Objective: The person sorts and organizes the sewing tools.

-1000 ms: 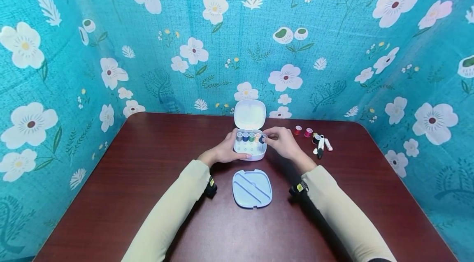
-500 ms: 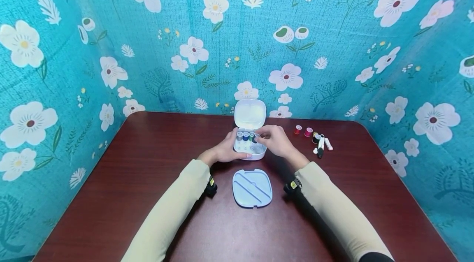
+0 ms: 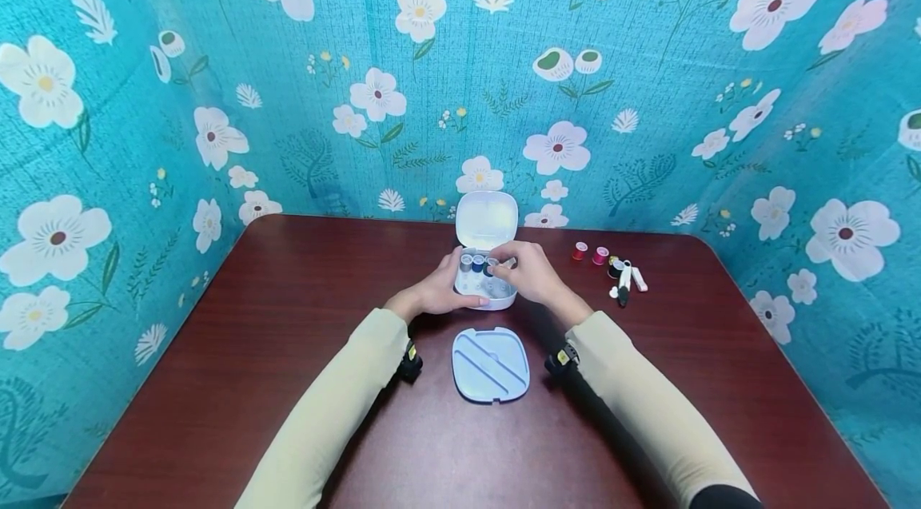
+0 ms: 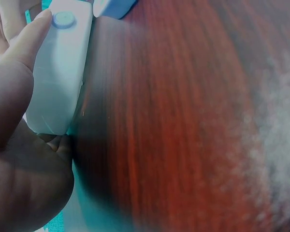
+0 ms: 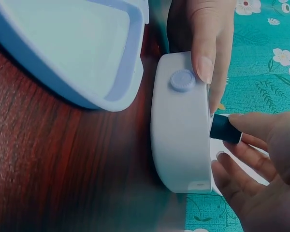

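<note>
**Dark spool [image 5: 225,129] held near upright at the box in my right hand [image 3: 534,271]**

From my head, the white box [image 3: 500,304] sits toward the far side of the table [image 3: 302,381], its front facing me and running left to right, its lid [image 3: 486,220] raised at the back. My left hand [image 3: 436,291] grips its left side. A grey spool [image 3: 466,264] and a blue spool [image 3: 478,264] stand upright inside, just left of my right fingers, which hide much of what they hold. The pale blue tray [image 3: 491,365] lies flat nearer me, its ridges slanting from far left to near right. Off to the right are a red spool [image 3: 580,251] and a pink spool [image 3: 600,256]. A teal flowered curtain [image 3: 432,101] hangs all around.

My left wrist shows my thumb on the box front beside a round catch [image 4: 64,20], and the table's streaked red-brown grain.

My right wrist shows what my head cannot: thumb and fingers pinching the dark spool at the rim, pale end toward my palm, other end behind the wall. I cannot tell whether it touches a peg.
</note>
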